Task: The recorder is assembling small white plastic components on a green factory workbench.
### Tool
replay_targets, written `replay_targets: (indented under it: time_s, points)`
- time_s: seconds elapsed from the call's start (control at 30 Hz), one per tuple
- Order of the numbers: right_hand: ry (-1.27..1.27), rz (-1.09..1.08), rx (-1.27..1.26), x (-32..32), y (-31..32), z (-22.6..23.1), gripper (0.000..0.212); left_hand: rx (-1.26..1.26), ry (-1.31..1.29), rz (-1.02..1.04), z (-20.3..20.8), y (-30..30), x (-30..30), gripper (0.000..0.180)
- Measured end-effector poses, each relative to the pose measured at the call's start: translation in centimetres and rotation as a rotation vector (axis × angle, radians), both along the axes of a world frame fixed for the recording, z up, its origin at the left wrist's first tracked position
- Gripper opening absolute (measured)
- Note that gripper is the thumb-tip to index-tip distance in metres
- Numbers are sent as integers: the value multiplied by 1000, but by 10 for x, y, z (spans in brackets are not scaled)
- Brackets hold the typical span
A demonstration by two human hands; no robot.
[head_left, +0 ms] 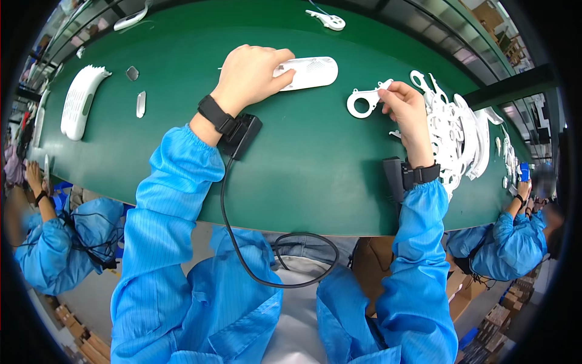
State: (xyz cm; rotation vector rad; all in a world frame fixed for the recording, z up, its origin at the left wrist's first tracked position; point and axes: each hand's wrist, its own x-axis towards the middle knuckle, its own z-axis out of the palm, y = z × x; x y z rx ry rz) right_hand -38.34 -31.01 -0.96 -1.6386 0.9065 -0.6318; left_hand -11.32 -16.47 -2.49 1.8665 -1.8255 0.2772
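Observation:
My left hand (pixel 253 76) rests on one end of a long white perforated plastic shell (pixel 308 72) that lies on the green table (pixel 303 158), its fingers closed over it. To the right, my right hand (pixel 405 104) pinches a flat white plastic part with a round ring (pixel 364 102), held just above the table. Right beside that hand lies a pile of similar white ring parts (pixel 454 136). Both wrists carry black strapped devices, and a black cable runs from the left one down to my lap.
Another curved white shell (pixel 80 100) and two small grey pieces (pixel 137 91) lie at the far left. A white part (pixel 328 20) sits at the back. Workers in blue coats sit at the left (pixel 57 239) and right (pixel 509 239) ends.

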Motion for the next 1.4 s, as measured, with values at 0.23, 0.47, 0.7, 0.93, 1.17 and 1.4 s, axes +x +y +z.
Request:
replay_targets:
  time_s: [0.23, 0.47, 0.7, 0.93, 1.17, 1.4]
  points:
    - [162, -146, -480, 19, 12, -14, 24, 18, -1, 27, 2, 3, 1, 24]
    - [546, -68, -1013, 29, 56, -2, 19, 36, -42, 15, 7, 5, -2, 26]
    - [599, -21, -869, -1, 18, -14, 7, 316, 116, -163, 21, 9, -3, 32]
    - [225, 81, -733, 0, 25, 10, 9, 164, -80, -183, 21, 20, -9, 33]
    - [74, 331, -867, 24, 65, -1, 12, 196, 453, -188, 19, 14, -22, 34]
    - [103, 339, -856, 23, 65, -9, 14, 80, 225, -317, 7, 15, -27, 21]
